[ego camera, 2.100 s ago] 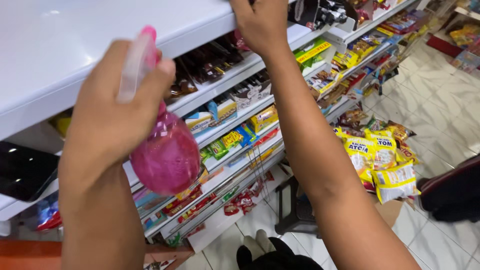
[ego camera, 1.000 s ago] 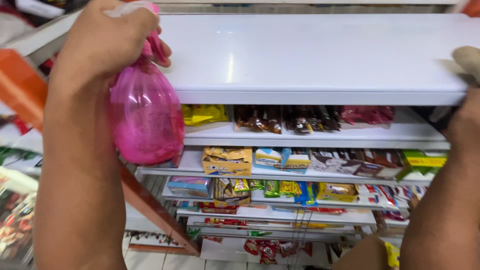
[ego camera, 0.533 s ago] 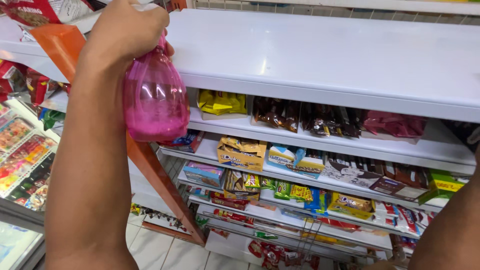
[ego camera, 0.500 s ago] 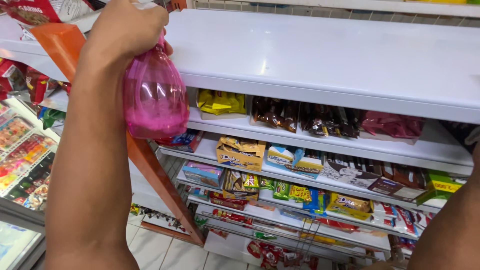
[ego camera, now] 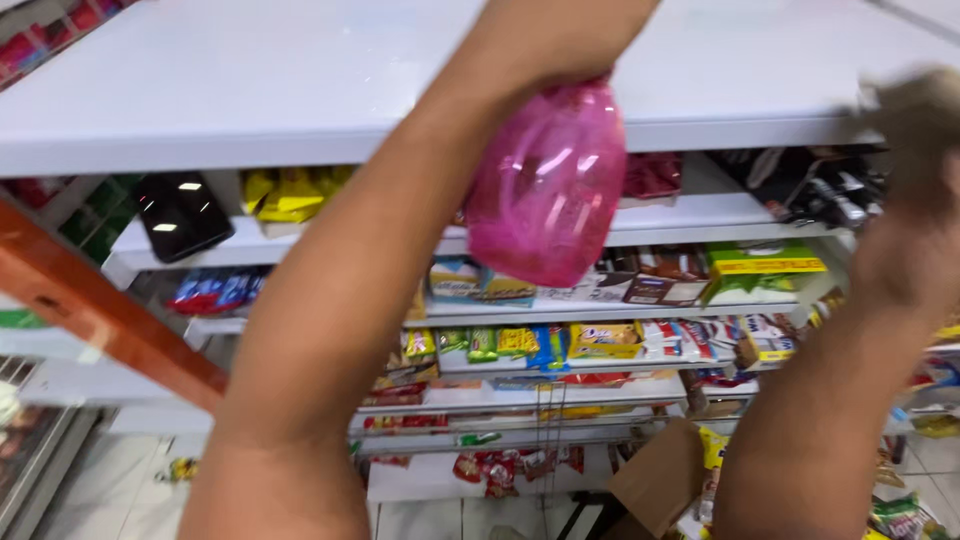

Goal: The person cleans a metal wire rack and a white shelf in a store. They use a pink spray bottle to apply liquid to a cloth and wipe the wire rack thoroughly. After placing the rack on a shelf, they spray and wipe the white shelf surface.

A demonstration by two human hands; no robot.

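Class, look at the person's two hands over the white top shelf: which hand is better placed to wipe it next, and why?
Probably the right hand: it lies at the top shelf edge with a blurred pale thing, perhaps a cloth. The left hand is occupied holding the pink spray bottle.

From my view the white top shelf (ego camera: 250, 90) lies bare and wide, with free room for hands across it. Below it, the snack packets (ego camera: 600, 340) crowd the lower shelves. A dark phone (ego camera: 182, 215) blocks the left end.

Bare forearms, no sleeves, bare hands
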